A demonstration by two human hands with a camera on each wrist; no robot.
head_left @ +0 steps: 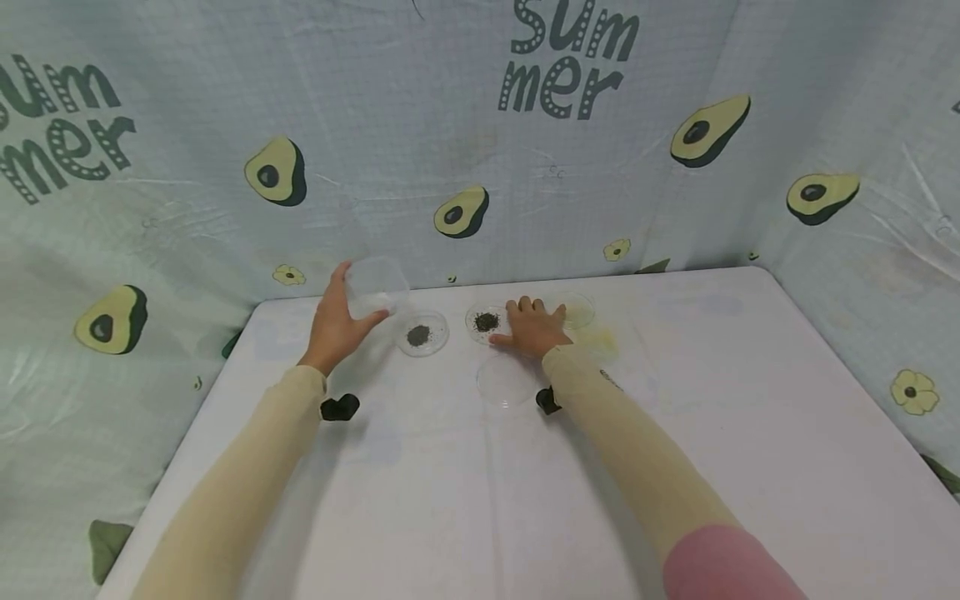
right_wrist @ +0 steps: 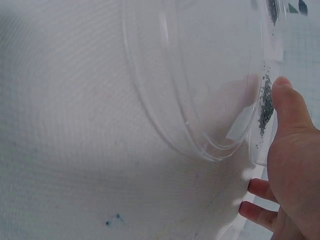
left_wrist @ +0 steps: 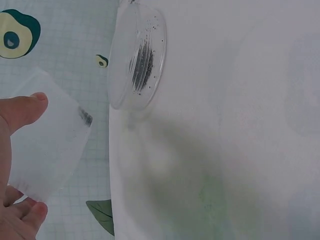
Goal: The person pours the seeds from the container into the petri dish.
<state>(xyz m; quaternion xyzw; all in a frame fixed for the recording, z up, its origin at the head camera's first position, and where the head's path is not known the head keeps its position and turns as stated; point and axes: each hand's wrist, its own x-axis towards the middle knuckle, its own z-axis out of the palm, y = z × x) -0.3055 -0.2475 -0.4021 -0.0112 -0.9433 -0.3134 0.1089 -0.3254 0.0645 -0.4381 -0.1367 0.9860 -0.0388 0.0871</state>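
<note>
My left hand (head_left: 337, 327) grips a translucent, square-cornered plastic bag (head_left: 377, 285) between thumb and fingers, raised at the table's far edge. Dark grains (left_wrist: 86, 117) sit in one corner of the bag. Just right of that hand lies a clear petri dish (head_left: 437, 340) with a dark pile on its base. My right hand (head_left: 537, 328) reaches over the right side of another petri dish (head_left: 472, 323) of dark grains, fingers spread and thumb at its near rim. In the right wrist view, that thumb overlaps the grain-filled dish (right_wrist: 258, 150).
A clear round dish or lid (head_left: 498, 385) lies nearer me, in front of the right hand. Beyond that hand to the right is a dish with pale yellow contents (head_left: 579, 312). A printed curtain (head_left: 360, 167) hangs behind the white table (head_left: 720, 350).
</note>
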